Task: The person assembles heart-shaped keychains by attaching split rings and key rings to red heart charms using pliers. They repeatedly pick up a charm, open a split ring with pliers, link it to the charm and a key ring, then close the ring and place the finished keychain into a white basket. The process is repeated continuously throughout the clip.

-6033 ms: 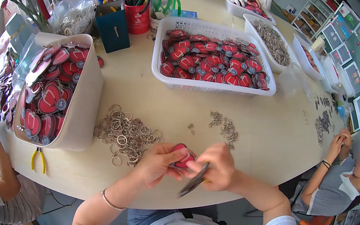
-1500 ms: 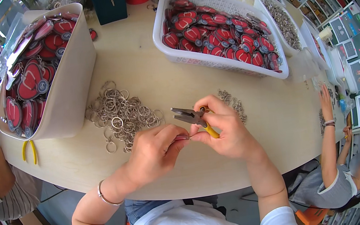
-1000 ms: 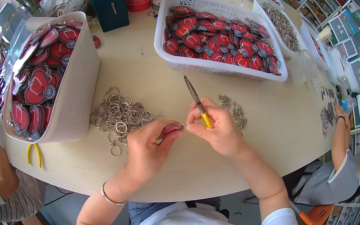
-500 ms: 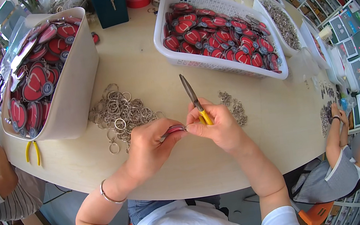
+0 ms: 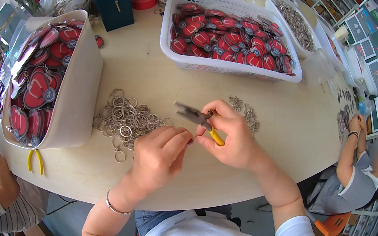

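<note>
My left hand (image 5: 159,155) is closed, pinching a red key tag (image 5: 190,142) of which only a small edge shows past the fingers. Close beside it, my right hand (image 5: 231,137) grips yellow-handled pliers (image 5: 192,114), jaws pointing away to the left. The right fingertips meet the tag's edge; any small part between them is too tiny to make out. Beyond my left hand lies a heap of metal split rings (image 5: 133,118). A smaller pile of fine metal links (image 5: 248,117) sits just past my right hand.
A tall white bin (image 5: 85,84) of red tags stands left, with yellow-handled pliers (image 5: 34,161) below it. Further off is a white basket (image 5: 235,65) full of red tags. A tub of metal parts (image 5: 297,25) stands right. Co-workers (image 5: 348,187) sit at both sides.
The pliers have turned in my right hand, their jaws swinging lower and leftward. My left hand has rolled over the tag, hiding more of it. The right-hand co-worker's hands have come together.
</note>
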`<state>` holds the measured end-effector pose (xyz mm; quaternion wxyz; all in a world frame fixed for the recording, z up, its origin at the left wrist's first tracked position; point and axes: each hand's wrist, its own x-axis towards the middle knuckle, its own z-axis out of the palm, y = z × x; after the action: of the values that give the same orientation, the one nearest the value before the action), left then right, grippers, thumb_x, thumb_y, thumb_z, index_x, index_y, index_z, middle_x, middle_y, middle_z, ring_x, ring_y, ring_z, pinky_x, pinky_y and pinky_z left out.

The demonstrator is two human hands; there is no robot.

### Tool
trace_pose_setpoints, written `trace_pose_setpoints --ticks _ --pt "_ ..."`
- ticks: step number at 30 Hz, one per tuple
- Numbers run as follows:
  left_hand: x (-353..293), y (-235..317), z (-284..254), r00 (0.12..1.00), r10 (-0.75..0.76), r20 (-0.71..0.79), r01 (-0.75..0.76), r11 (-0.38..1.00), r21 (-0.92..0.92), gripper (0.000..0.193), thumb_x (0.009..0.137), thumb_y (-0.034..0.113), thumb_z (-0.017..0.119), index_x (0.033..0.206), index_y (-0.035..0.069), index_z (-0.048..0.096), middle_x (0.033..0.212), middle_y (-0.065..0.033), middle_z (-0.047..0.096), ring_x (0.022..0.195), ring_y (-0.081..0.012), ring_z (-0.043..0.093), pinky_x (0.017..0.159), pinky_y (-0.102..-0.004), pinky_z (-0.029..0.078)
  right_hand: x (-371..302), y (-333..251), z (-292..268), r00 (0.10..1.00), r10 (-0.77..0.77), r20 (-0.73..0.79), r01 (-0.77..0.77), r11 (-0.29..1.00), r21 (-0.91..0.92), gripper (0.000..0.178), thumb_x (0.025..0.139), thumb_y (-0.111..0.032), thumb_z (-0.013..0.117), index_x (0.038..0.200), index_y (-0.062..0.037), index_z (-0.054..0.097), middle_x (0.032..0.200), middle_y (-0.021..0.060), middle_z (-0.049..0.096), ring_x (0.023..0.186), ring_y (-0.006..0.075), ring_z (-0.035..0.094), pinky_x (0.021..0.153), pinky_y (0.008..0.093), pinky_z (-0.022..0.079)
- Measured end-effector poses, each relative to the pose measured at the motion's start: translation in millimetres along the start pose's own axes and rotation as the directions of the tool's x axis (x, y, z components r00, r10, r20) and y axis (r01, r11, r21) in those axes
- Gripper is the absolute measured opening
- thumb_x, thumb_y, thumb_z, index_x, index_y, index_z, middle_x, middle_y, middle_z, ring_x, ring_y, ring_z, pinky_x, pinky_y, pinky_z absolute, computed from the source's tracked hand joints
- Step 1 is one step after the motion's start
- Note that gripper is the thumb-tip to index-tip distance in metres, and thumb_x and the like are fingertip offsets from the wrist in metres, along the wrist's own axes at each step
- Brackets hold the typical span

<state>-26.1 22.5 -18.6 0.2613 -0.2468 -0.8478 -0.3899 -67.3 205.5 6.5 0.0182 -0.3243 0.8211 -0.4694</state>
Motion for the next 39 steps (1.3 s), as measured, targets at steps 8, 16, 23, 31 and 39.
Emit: trace_pose_setpoints --ticks 8,16,23,31,39 --pt "-2.8 4.2 -2.5 0.987 0.151 -0.049 -0.133 0.954 0.269 0.025 0.061 -0.001 0.071 0.085 0.000 0.066 0.086 -0.0085 0.067 0.072 -0.0229 0.067 0.055 -0.0311 0.054 -1.5 -7.4 6.5 0.994 -0.016 -0.107 0.019 1.000 0.020 0.012 0.072 0.004 0.068 0.081 0.0021 0.060 0.095 0.0130 0.053 0.081 0.0275 0.059 0.068 0.0346 0.048" --pt "-5.7 14.3 0.7 0.963 -0.261 -0.068 0.255 0.963 -0.087 0.021 0.071 -0.003 0.072 0.092 -0.002 0.066 0.090 -0.0136 0.068 0.072 -0.0283 0.067 0.056 -0.0324 0.054 -4.8 -5.1 20.7 0.964 0.003 -0.267 0.017 0.997 0.073 0.008 0.077 0.002 0.068 0.081 0.0010 0.061 0.096 0.0108 0.053 0.077 0.0227 0.060 0.067 0.0322 0.048" --pt "-6.3 12.7 3.8 0.966 -0.224 -0.126 0.214 0.973 -0.086 0.023 0.072 -0.003 0.070 0.095 0.000 0.067 0.087 -0.0129 0.066 0.070 -0.0264 0.064 0.058 -0.0337 0.053 -7.5 -5.1 32.8 0.937 -0.014 -0.349 0.059 0.991 0.120 0.007 0.078 0.003 0.068 0.082 0.0009 0.062 0.097 0.0104 0.052 0.077 0.0212 0.060 0.067 0.0304 0.048" --pt "-4.4 9.9 -1.2 0.993 0.083 -0.081 -0.056 0.954 0.293 0.034 0.063 -0.003 0.070 0.097 0.000 0.066 0.087 -0.0077 0.064 0.072 -0.0214 0.063 0.057 -0.0305 0.053 -3.1 -7.3 14.4 0.966 -0.129 -0.222 0.107 0.988 -0.110 0.014 0.072 0.005 0.071 0.081 0.0016 0.061 0.099 0.0096 0.053 0.076 0.0215 0.058 0.065 0.0322 0.048" --pt "-2.2 12.5 -0.3 0.952 -0.306 -0.011 0.289 0.910 -0.296 0.020 0.075 -0.005 0.068 0.095 -0.002 0.064 0.092 -0.0141 0.065 0.074 -0.0254 0.064 0.061 -0.0324 0.053 -4.9 -9.6 15.6 0.971 -0.012 -0.240 0.029 0.997 0.067 0.010 0.075 0.002 0.070 0.082 0.0003 0.063 0.097 0.0103 0.054 0.077 0.0215 0.058 0.069 0.0313 0.047"
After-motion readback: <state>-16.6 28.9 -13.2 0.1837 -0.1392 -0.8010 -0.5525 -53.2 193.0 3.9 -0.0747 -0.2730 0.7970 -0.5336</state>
